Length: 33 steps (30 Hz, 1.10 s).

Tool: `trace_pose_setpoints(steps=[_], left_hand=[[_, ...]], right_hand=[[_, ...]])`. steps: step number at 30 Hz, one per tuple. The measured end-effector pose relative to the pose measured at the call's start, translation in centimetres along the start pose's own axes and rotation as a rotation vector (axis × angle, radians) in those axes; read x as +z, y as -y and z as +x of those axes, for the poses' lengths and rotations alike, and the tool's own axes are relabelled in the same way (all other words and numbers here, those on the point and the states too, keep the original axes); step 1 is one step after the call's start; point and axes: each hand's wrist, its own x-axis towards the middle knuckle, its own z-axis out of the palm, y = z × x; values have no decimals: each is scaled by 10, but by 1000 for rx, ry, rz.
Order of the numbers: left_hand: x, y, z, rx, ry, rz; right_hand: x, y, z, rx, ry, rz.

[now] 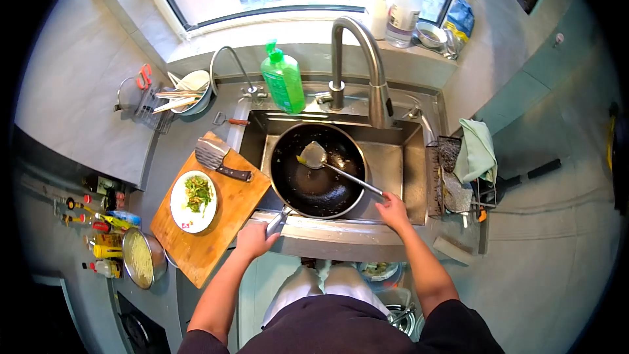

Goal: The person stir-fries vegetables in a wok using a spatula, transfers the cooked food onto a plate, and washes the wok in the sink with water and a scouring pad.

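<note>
One round black pan with a pale rim [314, 193] is positioned at the left part of one rectangular stainless-steel sink [386, 167]. Clock positions are referenced to the pan's centre. The left hand [255, 241] is closed around the single metal pan handle [278, 221] at 7 o'clock. The right hand [392, 211], at 4 o'clock, is closed on the handle end of one long metal spatula [314, 156]; the blade lies inside the pan. At 8 o'clock: one rectangular wooden board [196, 259], bearing one white oval plate [183, 213] of green food and one dark-handled metal cleaver [234, 172]. At 11 o'clock: one green pump bottle [284, 84].
</note>
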Motion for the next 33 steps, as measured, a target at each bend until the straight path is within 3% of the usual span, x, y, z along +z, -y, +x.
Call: trace_pose_setpoints(steps=[3, 6, 10, 13, 17, 20, 22, 24, 26, 28, 30, 33], left_hand=[[2, -8, -5, -72, -29, 25], [23, 3, 3, -6, 24, -92], [26, -9, 4, -80, 94, -123], [17, -15, -4, -145, -18, -108], [15, 0, -26, -138, -258, -211], [15, 21, -47, -166, -406, -368], [20, 48, -58, -241, -439, -472], [26, 71, -74, -255, -556, -380], [20, 101, -93, -227, -583, -227], [19, 117, -96, -217, -545, -201], [21, 129, -94, -218, -542, -173], [17, 138, -84, -168, -533, -194]], right_hand=[[2, 7, 1, 59, 17, 47], [-9, 32, -6, 144, 170, 44], [-5, 65, -16, 112, 485, -11], [6, 98, -20, 44, 553, -83], [18, 158, -18, -46, 476, -565], [46, 189, -10, -248, 446, -571], [65, 224, -10, -406, 476, -187], [126, 226, 2, -244, 591, 229], [202, 232, 21, -33, 695, 372], [218, 261, 17, 27, 539, 129], [237, 255, 19, -54, 426, 1], [249, 259, 33, -47, 402, 90]])
